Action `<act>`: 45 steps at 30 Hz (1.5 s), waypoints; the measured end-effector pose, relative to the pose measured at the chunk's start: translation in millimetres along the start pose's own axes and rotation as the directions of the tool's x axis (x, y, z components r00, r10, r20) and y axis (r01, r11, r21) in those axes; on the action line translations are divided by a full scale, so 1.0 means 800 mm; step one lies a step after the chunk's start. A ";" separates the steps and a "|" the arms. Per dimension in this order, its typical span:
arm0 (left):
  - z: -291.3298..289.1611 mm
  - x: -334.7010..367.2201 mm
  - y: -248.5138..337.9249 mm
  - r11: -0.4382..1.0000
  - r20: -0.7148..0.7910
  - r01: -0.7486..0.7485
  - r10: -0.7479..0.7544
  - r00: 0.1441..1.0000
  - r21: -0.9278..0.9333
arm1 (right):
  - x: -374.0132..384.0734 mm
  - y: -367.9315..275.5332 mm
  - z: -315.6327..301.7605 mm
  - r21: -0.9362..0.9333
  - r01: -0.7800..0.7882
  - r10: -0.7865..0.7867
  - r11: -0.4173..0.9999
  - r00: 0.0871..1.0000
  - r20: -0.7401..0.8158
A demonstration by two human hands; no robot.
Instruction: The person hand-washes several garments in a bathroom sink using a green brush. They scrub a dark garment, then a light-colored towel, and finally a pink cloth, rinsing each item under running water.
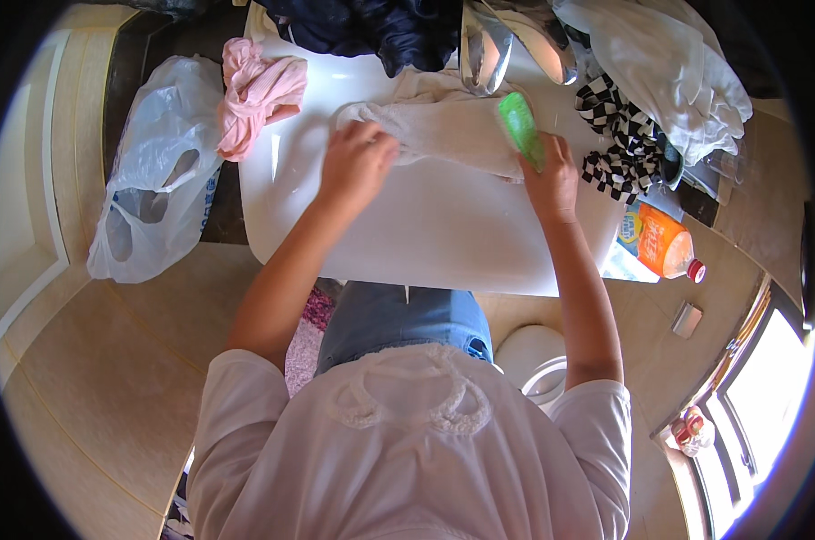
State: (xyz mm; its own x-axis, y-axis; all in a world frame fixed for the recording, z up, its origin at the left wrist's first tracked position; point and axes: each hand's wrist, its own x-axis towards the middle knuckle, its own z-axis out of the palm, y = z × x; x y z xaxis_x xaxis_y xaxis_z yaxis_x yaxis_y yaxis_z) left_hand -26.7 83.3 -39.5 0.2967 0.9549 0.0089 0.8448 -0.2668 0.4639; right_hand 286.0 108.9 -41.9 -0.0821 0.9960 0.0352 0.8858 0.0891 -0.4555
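A damp-looking white cloth [461,135] lies stretched across the white washbasin [407,229]. At its left end is my left hand [358,160], closed, its curled fingers on the fabric and somewhat blurred. My right hand [552,175] grips a green scrubbing brush [518,124] at the cloth's right end. The brush is tilted up and to the left. My right fingers wrap its lower part, and its bristles cannot be made out.
Behind the cloth are dark clothes [371,31] and the metal faucet [486,49]. A pink cloth [259,94] and a plastic bag [160,171] sit left. Rightward are a checkered cloth [619,135], white fabric [669,72] and an orange bottle [667,243].
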 end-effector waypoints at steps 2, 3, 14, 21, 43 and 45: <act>0.020 0.000 0.008 0.998 0.051 -0.055 0.054 0.997 0.023 | -0.007 -0.004 0.009 -0.081 -0.073 0.083 0.994 0.989 0.122; 0.027 0.001 0.011 0.993 0.045 -0.089 0.086 0.995 0.075 | -0.011 0.004 0.016 -0.129 -0.030 0.050 0.991 0.987 0.150; -0.011 -0.005 0.008 0.989 -0.027 -0.135 0.133 0.991 -0.068 | 0.006 -0.004 -0.064 0.045 -0.057 0.047 0.997 0.977 0.209; -0.088 -0.026 0.001 0.851 -0.018 0.081 -0.105 0.994 -0.519 | 0.034 -0.027 -0.092 0.170 -0.137 0.114 0.976 0.984 0.139; -0.048 -0.004 -0.004 0.954 0.098 -0.155 0.185 0.978 -0.257 | 0.000 -0.001 -0.077 0.319 -0.205 0.069 0.925 0.918 0.390; -0.094 -0.014 0.014 0.878 0.209 0.074 0.030 0.977 -0.473 | 0.001 -0.006 -0.108 0.391 -0.272 0.059 0.879 0.878 0.476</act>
State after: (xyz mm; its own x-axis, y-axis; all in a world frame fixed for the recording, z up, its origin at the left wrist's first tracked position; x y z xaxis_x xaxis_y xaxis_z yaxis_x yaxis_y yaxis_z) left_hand -53.5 79.5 32.0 0.4087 0.8981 -0.1626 0.5532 -0.1021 0.8268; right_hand 321.1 110.1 37.6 -0.2368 0.8764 -0.4194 0.6224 -0.1947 -0.7581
